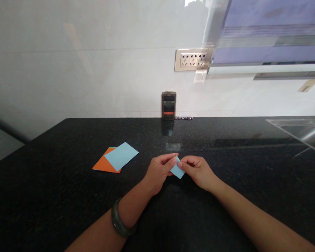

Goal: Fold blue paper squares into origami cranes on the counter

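A small folded piece of light blue paper [177,171] is held between my two hands, above the black countertop. My left hand [161,171] grips its left side, the thumb lying on top and the fingers behind. On the right, my right hand [198,170] pinches the upper right edge between thumb and forefinger. Parts of the paper are hidden by my fingers. To the left lies a light blue sheet [123,156] on the counter, partly over an orange sheet [105,163]. A thin green edge shows beneath the orange one.
The black stone countertop [68,203] runs back to a tiled wall. Against the wall stands a phone-like dark object [169,105], blurred out, with a beaded strap [184,118] beside it. A metal sink [309,131] is at the far right, and a socket panel [193,60] is on the wall.
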### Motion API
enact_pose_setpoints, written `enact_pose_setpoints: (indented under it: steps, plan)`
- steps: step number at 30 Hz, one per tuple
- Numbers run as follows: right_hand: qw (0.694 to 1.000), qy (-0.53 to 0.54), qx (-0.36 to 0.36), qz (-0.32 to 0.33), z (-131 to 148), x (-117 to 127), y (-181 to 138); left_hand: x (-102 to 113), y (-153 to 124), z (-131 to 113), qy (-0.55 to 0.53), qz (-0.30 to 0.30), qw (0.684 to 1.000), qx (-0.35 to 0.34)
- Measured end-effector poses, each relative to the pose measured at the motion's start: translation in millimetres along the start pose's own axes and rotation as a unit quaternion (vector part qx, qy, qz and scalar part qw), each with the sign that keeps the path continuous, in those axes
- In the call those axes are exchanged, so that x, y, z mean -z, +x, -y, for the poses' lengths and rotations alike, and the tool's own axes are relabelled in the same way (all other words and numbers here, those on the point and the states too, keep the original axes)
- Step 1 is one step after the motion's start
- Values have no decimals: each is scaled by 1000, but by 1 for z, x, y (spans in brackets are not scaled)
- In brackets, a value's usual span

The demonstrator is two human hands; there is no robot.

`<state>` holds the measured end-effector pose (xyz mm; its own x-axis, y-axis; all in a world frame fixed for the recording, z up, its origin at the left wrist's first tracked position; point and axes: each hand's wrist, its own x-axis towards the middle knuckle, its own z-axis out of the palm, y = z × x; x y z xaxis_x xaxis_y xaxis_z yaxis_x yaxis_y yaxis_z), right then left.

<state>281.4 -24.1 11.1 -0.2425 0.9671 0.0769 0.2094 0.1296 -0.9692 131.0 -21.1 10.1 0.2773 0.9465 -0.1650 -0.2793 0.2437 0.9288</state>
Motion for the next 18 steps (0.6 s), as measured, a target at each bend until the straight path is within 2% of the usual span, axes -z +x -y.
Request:
enact_pose_setpoints:
  steps: [2,5,10,13,18]
  plan:
    - [997,48,-18,-58,0,-1,1,-2,-1,0,-21,-10,1000,-12]
    - [988,94,-38,-115,-1,-3,1,-4,-1,2,13,-29,997,-69]
    - [988,103,-50,-104,-2,-5,0,-3,0,9,150,-91,971,-160]
    - [987,120,-59,-95,-3,-6,0,-1,-3,11,259,-117,929,-239]
    - [983,152,-50,-91,-5,-7,0,0,-7,9,405,-94,800,-433]
